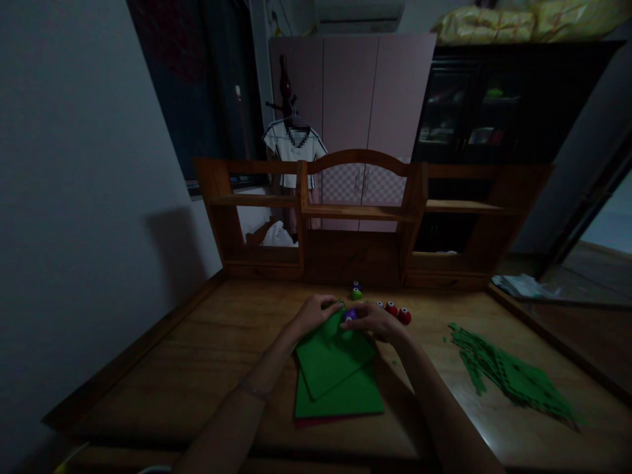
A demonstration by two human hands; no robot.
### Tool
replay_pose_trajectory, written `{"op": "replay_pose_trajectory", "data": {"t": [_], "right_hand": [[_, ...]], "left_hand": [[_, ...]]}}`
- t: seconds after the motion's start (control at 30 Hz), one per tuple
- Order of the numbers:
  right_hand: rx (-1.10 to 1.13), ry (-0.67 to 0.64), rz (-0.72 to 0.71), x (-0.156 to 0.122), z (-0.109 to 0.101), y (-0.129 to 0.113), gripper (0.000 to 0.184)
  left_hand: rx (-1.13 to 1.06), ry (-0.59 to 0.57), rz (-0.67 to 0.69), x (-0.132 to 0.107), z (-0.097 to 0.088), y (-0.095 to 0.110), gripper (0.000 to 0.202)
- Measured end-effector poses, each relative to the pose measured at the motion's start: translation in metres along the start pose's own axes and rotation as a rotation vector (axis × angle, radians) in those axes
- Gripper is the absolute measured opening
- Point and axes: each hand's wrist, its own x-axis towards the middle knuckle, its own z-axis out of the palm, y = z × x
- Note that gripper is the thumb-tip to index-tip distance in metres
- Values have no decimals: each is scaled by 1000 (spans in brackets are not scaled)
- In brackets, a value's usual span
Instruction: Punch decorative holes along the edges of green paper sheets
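My left hand (315, 316) grips the far left edge of a green craft sheet (336, 362), its thumb reaching to the right over the top. With the fingers of my right hand (381, 321) I hold a small purple craft punch (349, 316) at the sheet's far edge. The held sheet lies turned at an angle over another green sheet (348, 401), and a strip of red shows beneath that one. Just beyond my right hand sit red punches (404, 316), and a green punch (356, 294) stands farther back beside a purple one.
Green sheets full of holes and cut strips (513, 375) lie in a heap on the right of the wooden desk (222, 355). A wooden shelf unit (363, 212) rises along the back edge. The wall (99, 230) borders the left side. Small green scraps dot the desktop.
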Motion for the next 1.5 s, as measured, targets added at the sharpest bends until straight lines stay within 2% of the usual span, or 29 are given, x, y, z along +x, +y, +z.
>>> {"op": "replay_pose_trajectory", "data": {"t": [0.57,0.8,1.23,1.5], "right_hand": [[-41,-11,-45,4,0,5,38],[-39,29,-30,3,2,3,40],[-35,7,-52,-5,6,-15,40],[-83,47,-80,-1,6,-8,40]], "left_hand": [[92,12,7,-1,1,2,35],[95,15,15,-1,0,2,34],[67,40,17,-1,-3,5,35],[59,48,31,-1,-5,6,34]]}}
